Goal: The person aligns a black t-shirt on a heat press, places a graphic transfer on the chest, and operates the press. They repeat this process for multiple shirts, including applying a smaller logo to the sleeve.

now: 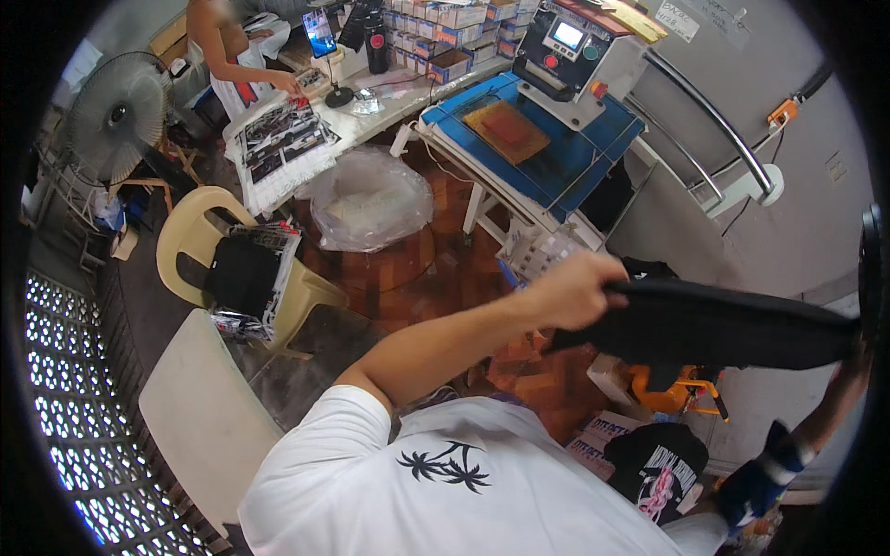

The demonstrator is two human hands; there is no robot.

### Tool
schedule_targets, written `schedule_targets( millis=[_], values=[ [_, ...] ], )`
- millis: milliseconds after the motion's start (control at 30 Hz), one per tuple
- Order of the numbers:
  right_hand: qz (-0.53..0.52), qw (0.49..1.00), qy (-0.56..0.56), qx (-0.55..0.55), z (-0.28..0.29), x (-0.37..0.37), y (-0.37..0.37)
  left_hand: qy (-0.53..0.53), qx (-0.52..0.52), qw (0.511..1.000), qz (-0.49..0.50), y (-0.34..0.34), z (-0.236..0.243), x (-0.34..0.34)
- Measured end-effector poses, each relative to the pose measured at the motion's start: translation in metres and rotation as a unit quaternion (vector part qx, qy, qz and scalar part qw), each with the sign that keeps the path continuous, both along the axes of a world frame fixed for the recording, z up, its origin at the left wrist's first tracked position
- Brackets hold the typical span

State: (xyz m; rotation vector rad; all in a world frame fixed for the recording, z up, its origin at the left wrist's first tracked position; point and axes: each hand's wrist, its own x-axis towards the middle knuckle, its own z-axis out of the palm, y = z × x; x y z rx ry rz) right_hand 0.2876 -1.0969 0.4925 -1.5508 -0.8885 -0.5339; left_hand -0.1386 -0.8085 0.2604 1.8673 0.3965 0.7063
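My left hand (pixel 577 289) reaches across to the right with its fingers closed on one end of a black garment (pixel 718 324). The garment hangs stretched sideways between my two hands, bunched and slightly blurred, so its cut does not show. At the far right rim, my right hand (pixel 851 363) is at the garment's other end, its fingers mostly hidden. A dark blue band (pixel 762 477) is around my right forearm. Below the garment lies a black T-shirt (pixel 656 471) with a white and pink print.
A heat press (pixel 579 56) stands on a blue-topped table (pixel 482 107) ahead. A yellow plastic chair (pixel 190 227) holds dark folded garments. Another person (pixel 227 51) works at the long table at the back left. A fan (pixel 116 116) and a clear plastic bag (pixel 371 199) are nearby.
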Motion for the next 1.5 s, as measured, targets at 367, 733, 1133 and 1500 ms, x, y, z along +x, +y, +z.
schedule_targets(
  millis=[367, 733, 1133, 1500],
  values=[
    [0.324, 0.92, 0.218, -0.031, -0.231, -0.081, -0.079, -0.116, 0.246, 0.957, 0.097, 0.066, 0.042, -0.095],
    [0.339, 0.902, 0.147, -0.225, -0.24, -0.134, -0.102, 0.011, 0.008, 0.996, -0.092, 0.042, 0.0, -0.098],
    [-0.079, 0.955, 0.07, -0.279, -0.185, 0.13, 0.16, 0.157, 0.382, 0.865, 0.286, 0.169, -0.002, 0.175],
    [-0.066, 0.927, 0.034, -0.367, -0.42, 0.045, 0.068, 0.083, -0.345, 0.888, 0.29, 0.059, -0.248, 0.171]
  ],
)
